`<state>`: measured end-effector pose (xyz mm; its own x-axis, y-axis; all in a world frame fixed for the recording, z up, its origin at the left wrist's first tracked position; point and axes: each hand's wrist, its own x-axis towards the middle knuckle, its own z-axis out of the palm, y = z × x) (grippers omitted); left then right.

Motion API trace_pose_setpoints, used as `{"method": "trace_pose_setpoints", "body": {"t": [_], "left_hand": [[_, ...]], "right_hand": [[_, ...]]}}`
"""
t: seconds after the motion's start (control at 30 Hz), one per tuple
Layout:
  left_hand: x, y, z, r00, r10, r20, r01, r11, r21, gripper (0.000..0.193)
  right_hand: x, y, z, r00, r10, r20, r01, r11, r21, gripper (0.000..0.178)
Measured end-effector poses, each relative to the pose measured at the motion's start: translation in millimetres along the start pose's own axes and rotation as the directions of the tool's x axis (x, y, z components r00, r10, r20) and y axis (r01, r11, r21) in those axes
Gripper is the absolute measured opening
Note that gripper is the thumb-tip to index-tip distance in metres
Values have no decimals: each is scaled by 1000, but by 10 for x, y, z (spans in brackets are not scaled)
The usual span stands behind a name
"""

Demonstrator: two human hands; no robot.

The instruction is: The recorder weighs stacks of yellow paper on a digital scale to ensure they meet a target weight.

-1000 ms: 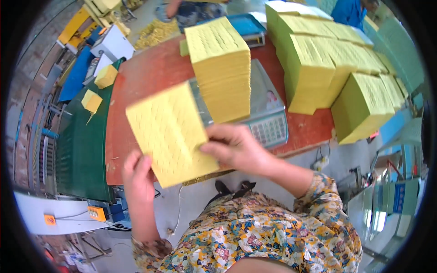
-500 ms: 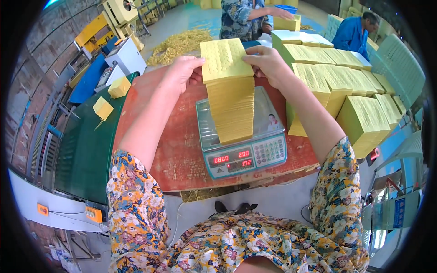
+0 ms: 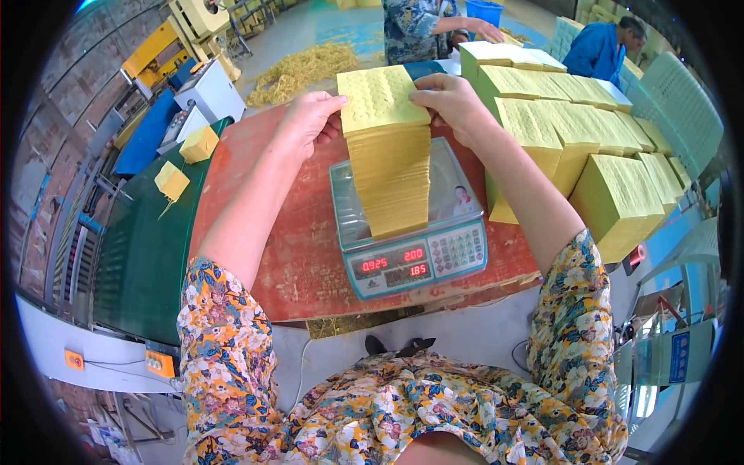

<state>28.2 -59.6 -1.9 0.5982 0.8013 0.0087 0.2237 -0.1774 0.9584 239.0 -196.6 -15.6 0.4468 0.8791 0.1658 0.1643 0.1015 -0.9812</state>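
A tall stack of yellow embossed paper (image 3: 390, 182) stands upright on a digital scale (image 3: 459, 198) with a clear platform and lit red digits. At the stack's upper left edge, my left hand (image 3: 311, 122) pinches the top sheets, thumb at the side and fingers curled. My right hand (image 3: 459, 107) grips the upper right edge the same way, its fingers partly hidden behind the paper. Beneath the scale is a worn red table (image 3: 271, 248).
Several rows of yellow paper stacks (image 3: 620, 198) crowd the right. Two small yellow blocks (image 3: 172, 180) sit on a green surface (image 3: 136, 252) at left. Beyond the table, one person reaches out a hand (image 3: 487, 31); another wears blue (image 3: 590, 56). Yellow scraps (image 3: 302, 75) lie heaped on the floor.
The red digits on the scale have changed. Both my hands stay at the stack's top edges. The far person's hand has shifted, and the whole view has moved slightly.
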Motion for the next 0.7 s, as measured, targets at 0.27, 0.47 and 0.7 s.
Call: {"method": "trace_pose_setpoints", "body": {"t": [0.27, 0.47, 0.7], "left_hand": [[-122, -13, 43, 996, 75, -55, -73, 997, 29, 23], [-117, -50, 104, 994, 82, -69, -76, 994, 80, 28], [-190, -108, 77, 981, 150, -120, -140, 986, 90, 29]], "right_hand": [[-3, 82, 17, 999, -32, -5, 31, 998, -45, 35], [33, 86, -31, 1000, -25, 12, 25, 998, -53, 36], [-29, 47, 12, 999, -40, -15, 40, 999, -29, 34]]}}
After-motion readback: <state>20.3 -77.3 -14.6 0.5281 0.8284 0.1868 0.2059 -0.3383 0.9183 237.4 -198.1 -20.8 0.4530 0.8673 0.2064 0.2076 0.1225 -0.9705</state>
